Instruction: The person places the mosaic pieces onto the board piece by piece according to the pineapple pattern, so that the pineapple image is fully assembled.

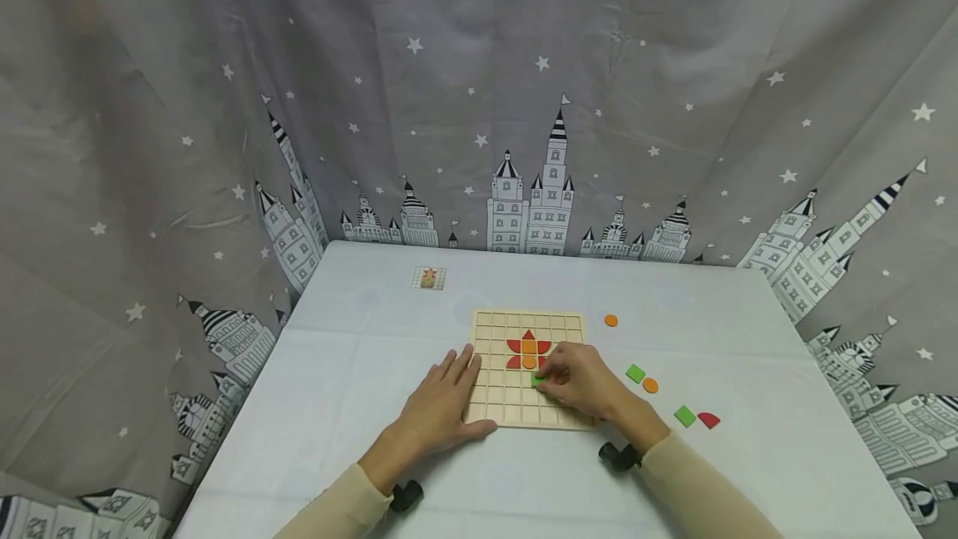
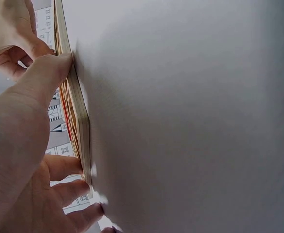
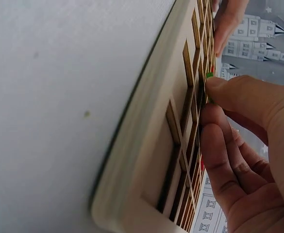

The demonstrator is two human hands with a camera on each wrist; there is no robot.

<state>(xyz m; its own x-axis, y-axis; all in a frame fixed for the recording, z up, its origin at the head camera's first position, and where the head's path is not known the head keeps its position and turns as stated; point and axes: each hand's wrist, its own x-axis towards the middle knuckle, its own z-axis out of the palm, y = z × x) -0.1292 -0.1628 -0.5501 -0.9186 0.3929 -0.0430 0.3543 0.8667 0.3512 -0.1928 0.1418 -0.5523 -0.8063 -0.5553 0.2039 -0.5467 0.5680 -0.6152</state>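
Observation:
A wooden grid board (image 1: pixel 501 407) lies on the white table. Red pieces (image 1: pixel 513 346) and orange pieces (image 1: pixel 529 363) form a flower-like figure in its upper middle cells. My right hand (image 1: pixel 580 379) pinches a green square tile (image 1: pixel 537 381) between thumb and fingers, right below the lower orange circle. In the right wrist view only an edge of that green tile (image 3: pixel 209 75) shows by the thumb. My left hand (image 1: pixel 440 407) rests at the board's left side, fingers straight and spread, thumb at the near left corner. The left wrist view shows this hand (image 2: pixel 30 150) touching the board's edge.
Right of the board lie two green squares (image 1: pixel 635 373), two orange circles (image 1: pixel 611 320) and a red quarter piece (image 1: pixel 708 420). A small pattern card (image 1: pixel 428 278) sits at the back left. Behind the table hangs a grey curtain (image 1: pixel 449 65) with castles and stars.

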